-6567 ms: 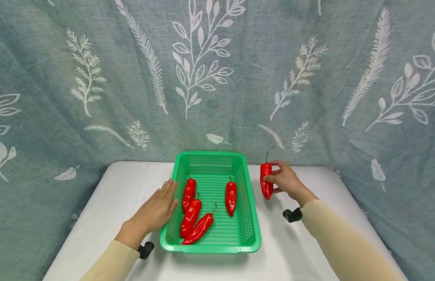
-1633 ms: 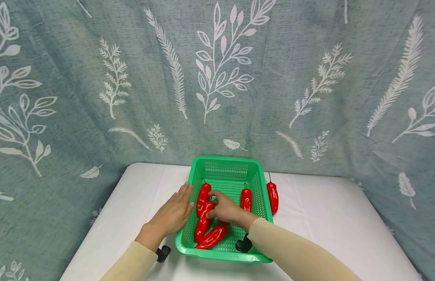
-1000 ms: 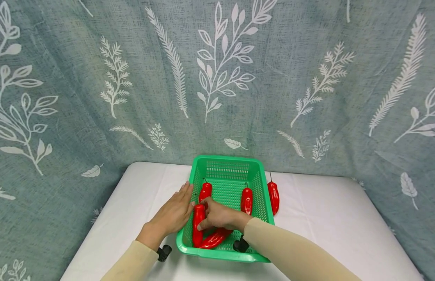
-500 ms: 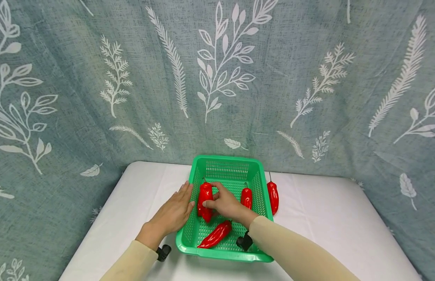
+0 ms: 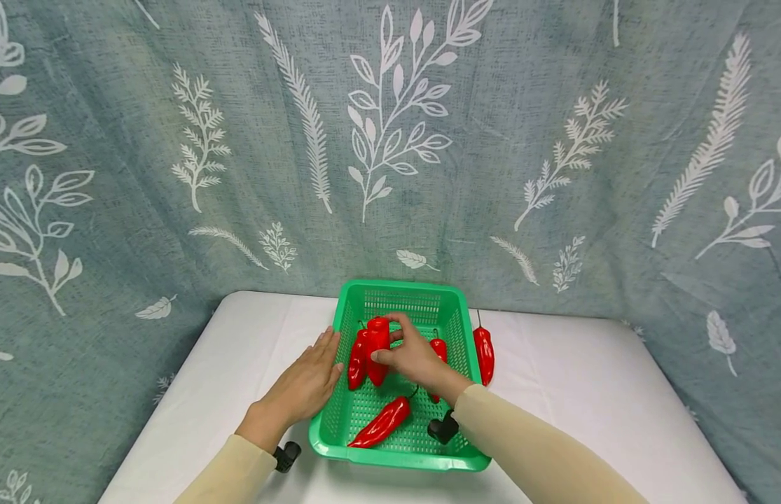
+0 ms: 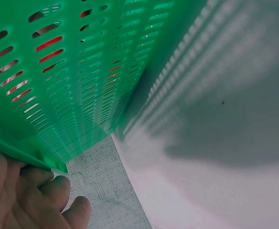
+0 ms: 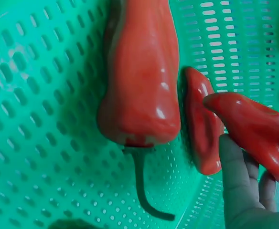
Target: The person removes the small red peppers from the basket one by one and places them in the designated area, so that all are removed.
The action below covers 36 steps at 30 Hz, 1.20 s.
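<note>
Red pepper (image 5: 377,343) pinched in right fingers (image 7: 235,174); left fingers (image 5: 319,350) straight against green basket (image 5: 396,459).

I can read no text, label, brand, number or sign: not on the green perforated plastic basket (image 5: 390,458), the long glossy red peppers (image 5: 383,423), my small black wrist devices (image 5: 288,457) or the white table (image 5: 554,378). The grey-green fabric backdrop (image 5: 251,161) bears only white printed leaves (image 5: 155,309).

The white-topped bench (image 5: 573,392) carries a green basket (image 5: 399,460) and, just right of it, one red pepper (image 5: 485,357) (stem at the far end).
</note>
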Tool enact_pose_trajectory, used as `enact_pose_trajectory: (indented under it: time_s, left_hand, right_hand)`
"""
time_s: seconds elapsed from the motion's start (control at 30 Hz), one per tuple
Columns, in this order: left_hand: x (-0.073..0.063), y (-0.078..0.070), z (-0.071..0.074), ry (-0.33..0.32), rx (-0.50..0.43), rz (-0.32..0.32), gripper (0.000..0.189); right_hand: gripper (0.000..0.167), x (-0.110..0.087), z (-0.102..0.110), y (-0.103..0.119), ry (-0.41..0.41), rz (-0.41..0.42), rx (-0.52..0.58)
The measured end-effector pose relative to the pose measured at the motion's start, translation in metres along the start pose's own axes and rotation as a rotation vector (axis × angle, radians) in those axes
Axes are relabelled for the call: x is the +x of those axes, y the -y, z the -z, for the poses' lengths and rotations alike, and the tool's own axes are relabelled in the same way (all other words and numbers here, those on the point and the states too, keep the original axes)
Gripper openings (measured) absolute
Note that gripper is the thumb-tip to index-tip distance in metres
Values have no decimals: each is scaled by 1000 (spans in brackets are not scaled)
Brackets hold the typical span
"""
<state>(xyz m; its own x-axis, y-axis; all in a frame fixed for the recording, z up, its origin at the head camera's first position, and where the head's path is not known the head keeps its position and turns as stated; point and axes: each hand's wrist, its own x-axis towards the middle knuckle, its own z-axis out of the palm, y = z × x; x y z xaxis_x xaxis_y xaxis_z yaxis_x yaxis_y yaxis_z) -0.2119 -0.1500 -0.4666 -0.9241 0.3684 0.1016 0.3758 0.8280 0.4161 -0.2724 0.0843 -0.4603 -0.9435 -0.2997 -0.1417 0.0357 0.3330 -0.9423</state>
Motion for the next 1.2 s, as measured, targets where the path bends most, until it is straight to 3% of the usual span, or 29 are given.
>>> enact_pose_trajectory:
  time_s: [0.27, 0.8, 1.2]
  left_hand:
    - [0, 0, -1, -5, 6, -11, 64]
    - [0, 0, 0, 22, 2, 5, 64]
    - [1, 0, 0, 10, -3, -23, 65]
  right_hand:
    - [73, -4, 11, 7, 20, 21, 133]
    - [72, -14, 32, 22, -9, 19, 148]
    - [68, -24, 51, 30, -65, 45, 77]
